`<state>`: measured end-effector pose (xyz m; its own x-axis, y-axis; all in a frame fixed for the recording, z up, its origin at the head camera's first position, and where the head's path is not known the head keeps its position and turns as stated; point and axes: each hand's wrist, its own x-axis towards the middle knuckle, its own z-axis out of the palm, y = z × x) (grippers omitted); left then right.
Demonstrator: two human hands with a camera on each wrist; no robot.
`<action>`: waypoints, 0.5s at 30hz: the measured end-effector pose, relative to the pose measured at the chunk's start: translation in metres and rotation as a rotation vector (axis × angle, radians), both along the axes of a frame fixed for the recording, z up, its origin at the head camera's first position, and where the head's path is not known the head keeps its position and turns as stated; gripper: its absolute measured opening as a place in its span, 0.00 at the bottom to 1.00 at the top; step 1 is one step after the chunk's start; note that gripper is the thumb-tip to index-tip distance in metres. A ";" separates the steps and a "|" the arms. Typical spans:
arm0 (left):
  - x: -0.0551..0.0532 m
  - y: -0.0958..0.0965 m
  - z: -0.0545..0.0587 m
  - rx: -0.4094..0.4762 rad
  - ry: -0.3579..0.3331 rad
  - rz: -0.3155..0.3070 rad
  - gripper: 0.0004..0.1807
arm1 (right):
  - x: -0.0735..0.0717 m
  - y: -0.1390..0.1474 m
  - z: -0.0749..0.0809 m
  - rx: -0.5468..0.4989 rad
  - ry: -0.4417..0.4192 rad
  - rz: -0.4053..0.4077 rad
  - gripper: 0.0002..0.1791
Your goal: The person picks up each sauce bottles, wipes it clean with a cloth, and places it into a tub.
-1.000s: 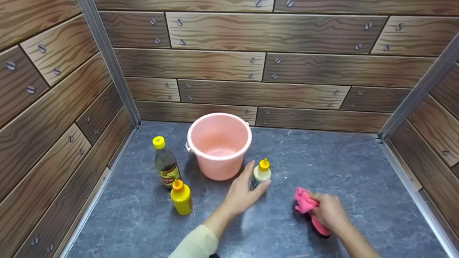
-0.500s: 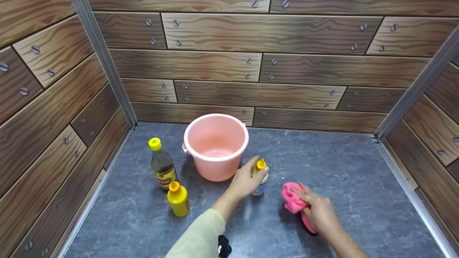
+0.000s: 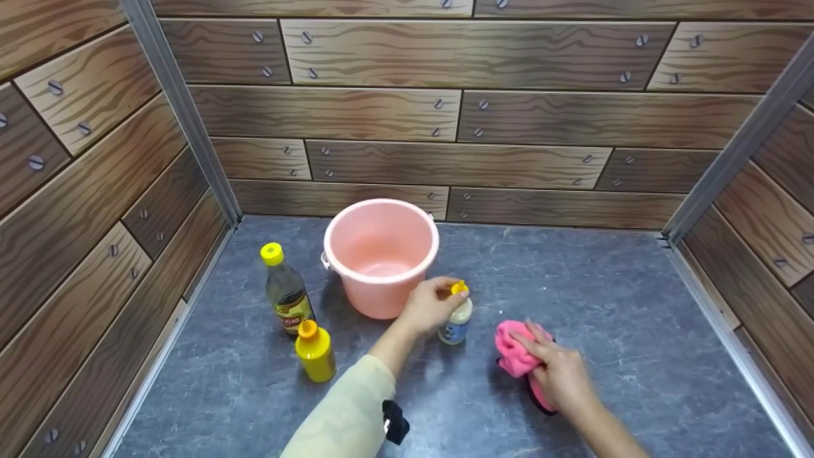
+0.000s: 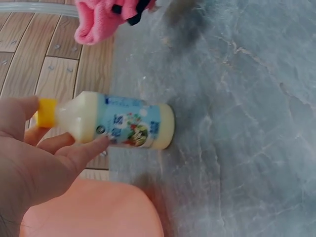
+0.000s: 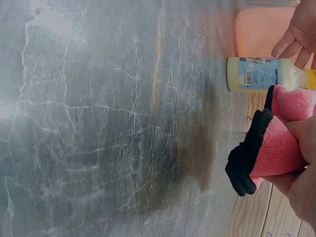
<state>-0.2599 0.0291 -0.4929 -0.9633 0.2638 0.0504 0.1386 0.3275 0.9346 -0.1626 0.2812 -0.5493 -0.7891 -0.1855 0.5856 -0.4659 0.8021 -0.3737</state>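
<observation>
Left hand [image 3: 427,306] has thumb and fingers closed on the yellow cap [image 4: 47,112] of the cream bottle [image 3: 456,321], just right of centre in the head view; another fingertip lies at its blue label [image 4: 127,118]. Key relation: the bottle's long axis is near upright, cap up, so the hold is at the top end and the body runs down below the fingers. Can't tell if the base bears fully on the tabletop [image 3: 604,292]. Left is the nearer hand; right hand [image 3: 563,375], lower right of the frame, is apart from the bottle, clamped on a bunched pink cloth [image 3: 514,346] with black trim [image 5: 249,153]. Cream bottle looks filled with pale stuff, level unclear. Pink bucket [image 3: 381,299] stands just behind and left of it, mid-frame, open top up, pink inner wall and floor showing; whether the left hand brushes it is unclear. Further left, dark bottle [image 3: 287,286] stands upright, dark liquid in the lower part. Yellow bottle [image 3: 316,359], orange nozzle up, stands just in front of it; fill can't be judged.
</observation>
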 end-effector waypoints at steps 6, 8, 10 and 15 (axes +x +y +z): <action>0.001 -0.010 0.009 -0.010 -0.074 -0.020 0.16 | 0.001 -0.007 -0.004 -0.007 0.068 0.029 0.38; 0.004 -0.014 0.011 -0.018 -0.096 -0.029 0.15 | 0.001 -0.010 -0.004 -0.010 0.094 0.040 0.40; 0.007 -0.017 0.011 -0.020 -0.112 -0.030 0.13 | 0.002 -0.015 -0.004 -0.005 0.118 0.050 0.40; 0.013 -0.025 0.012 0.019 -0.150 -0.027 0.11 | 0.005 -0.026 -0.007 -0.002 0.172 0.076 0.41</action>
<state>-0.2467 0.0039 -0.4807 -0.9530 0.2899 -0.0881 0.0055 0.3072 0.9516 -0.1574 0.2549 -0.5564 -0.6608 -0.2394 0.7113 -0.5827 0.7610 -0.2851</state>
